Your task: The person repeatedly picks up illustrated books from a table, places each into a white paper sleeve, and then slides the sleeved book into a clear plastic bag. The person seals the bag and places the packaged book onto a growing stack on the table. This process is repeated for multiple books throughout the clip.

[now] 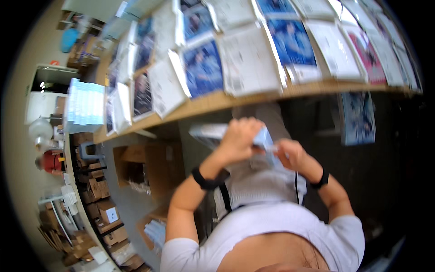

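Observation:
Over my lap, my left hand [240, 139] is closed around a flat light-blue box [209, 131], fingers across its upper side. At the right end of that box, my right hand [293, 155] is closed in a pinch. Its fingertips touch the box's end or a small pale piece there; blur hides which. Beyond both hands runs the wooden table's edge [204, 105]. Flat packs in clear wrapping lie in rows on it, among them a blue picture pack [202, 68] and a white pack [249, 59].
A stack of light-blue boxes [85, 104] rises at the table's left end. Below stand an open cardboard box [165, 165] and a carton holding light-blue packs [156, 232]. A blue picture-covered pack [358, 119] is under the table's right side. A person in red [52, 162] is far left.

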### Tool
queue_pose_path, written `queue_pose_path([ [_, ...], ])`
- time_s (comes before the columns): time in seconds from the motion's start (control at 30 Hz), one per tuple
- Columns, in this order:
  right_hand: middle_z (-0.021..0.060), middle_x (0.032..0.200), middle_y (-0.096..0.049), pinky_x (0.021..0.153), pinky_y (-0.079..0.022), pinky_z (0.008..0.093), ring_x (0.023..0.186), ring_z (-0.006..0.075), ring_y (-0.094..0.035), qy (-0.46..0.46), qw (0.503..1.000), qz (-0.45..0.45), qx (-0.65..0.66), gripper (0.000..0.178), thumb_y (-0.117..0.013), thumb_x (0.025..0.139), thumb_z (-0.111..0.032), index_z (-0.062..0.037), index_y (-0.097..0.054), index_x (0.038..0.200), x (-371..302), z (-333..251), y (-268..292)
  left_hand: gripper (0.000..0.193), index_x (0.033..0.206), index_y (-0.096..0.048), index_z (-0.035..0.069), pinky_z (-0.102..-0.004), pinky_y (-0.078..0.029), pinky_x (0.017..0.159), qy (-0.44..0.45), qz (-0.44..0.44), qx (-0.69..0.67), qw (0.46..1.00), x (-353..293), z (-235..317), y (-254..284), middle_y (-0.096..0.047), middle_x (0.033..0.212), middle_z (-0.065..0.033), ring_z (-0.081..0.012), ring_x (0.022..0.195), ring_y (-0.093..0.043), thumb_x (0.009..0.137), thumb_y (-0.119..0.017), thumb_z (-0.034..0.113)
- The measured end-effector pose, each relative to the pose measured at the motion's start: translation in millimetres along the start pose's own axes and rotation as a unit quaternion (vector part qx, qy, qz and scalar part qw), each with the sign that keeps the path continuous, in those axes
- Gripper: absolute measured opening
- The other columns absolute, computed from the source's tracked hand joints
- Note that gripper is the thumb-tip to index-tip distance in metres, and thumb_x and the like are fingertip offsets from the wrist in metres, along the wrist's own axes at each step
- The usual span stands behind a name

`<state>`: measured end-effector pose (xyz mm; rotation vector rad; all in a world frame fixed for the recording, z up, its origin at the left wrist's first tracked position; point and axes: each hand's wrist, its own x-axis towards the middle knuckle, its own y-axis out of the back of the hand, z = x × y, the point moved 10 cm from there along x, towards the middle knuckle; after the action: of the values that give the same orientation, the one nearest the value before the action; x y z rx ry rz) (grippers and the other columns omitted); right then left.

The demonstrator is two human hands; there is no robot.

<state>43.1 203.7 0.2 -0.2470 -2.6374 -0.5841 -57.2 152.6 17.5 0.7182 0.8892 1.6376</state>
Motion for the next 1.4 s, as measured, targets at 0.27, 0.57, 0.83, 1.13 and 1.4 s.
queue_pose_path([
  [0.27, 0.0135, 0.074, -0.057, 0.056, -0.046, 0.0386, 0.065, 0.0333, -0.057, 0.023, 0.997, -0.035, -0.060, 0.029, -0.059, 0.077, 0.005, -0.0033, -0.046, 0.102, 12.7, -33.9, 10.8, 0.054, 0.100, -0.056, 0.011, -0.0384, -0.039, 0.072, -0.008, 0.004, -0.011, 1.000, 0.3, 14.9, 5.5, -0.058, 0.089, -0.0055, -0.0271, 0.087, -0.056, 0.056, -0.082, 0.026],
  [0.57, 0.0124, 0.068, -0.055, 0.051, -0.044, 0.0400, 0.063, 0.0329, -0.059, -0.012, 0.979, -0.150, -0.140, 0.038, -0.055, 0.073, 0.005, -0.0081, -0.043, 0.106, 39.5, -49.2, 3.7, 0.054, 0.100, -0.056, 0.010, -0.0383, -0.040, 0.071, -0.010, 0.007, -0.014, 1.000, -4.3, 11.6, 4.9, -0.059, 0.090, -0.0055, -0.0270, 0.087, -0.057, 0.056, -0.082, 0.026],
  [0.83, 0.0144, 0.074, -0.058, 0.054, -0.045, 0.0404, 0.065, 0.0353, -0.060, -0.116, 0.937, -0.280, -0.176, 0.046, -0.055, 0.069, 0.010, -0.0071, -0.042, 0.110, 44.8, -41.0, -3.7, 0.056, 0.102, -0.056, 0.008, -0.0382, -0.040, 0.072, -0.025, 0.003, -0.008, 1.000, -2.0, 15.1, -0.3, -0.059, 0.091, -0.0057, -0.0266, 0.088, -0.057, 0.057, -0.082, 0.027],
  [1.13, 0.0146, 0.069, -0.056, 0.052, -0.044, 0.0413, 0.064, 0.0351, -0.060, -0.128, 0.937, -0.281, -0.162, 0.042, -0.054, 0.072, 0.010, -0.0069, -0.041, 0.108, 36.2, -35.6, -6.5, 0.054, 0.102, -0.056, 0.009, -0.0382, -0.040, 0.073, -0.030, -0.017, -0.007, 0.999, -0.5, 18.8, -5.1, -0.059, 0.092, -0.0060, -0.0265, 0.089, -0.056, 0.057, -0.082, 0.024],
  [1.4, 0.0127, 0.069, -0.056, 0.051, -0.045, 0.0402, 0.062, 0.0330, -0.060, -0.146, 0.907, -0.332, -0.214, 0.038, -0.053, 0.076, 0.007, -0.0086, -0.041, 0.108, 29.4, -32.6, -12.0, 0.054, 0.102, -0.055, 0.009, -0.0379, -0.040, 0.071, -0.044, -0.014, 0.001, 0.999, 3.6, 21.3, -9.4, -0.058, 0.091, -0.0059, -0.0266, 0.088, -0.056, 0.057, -0.081, 0.024],
])
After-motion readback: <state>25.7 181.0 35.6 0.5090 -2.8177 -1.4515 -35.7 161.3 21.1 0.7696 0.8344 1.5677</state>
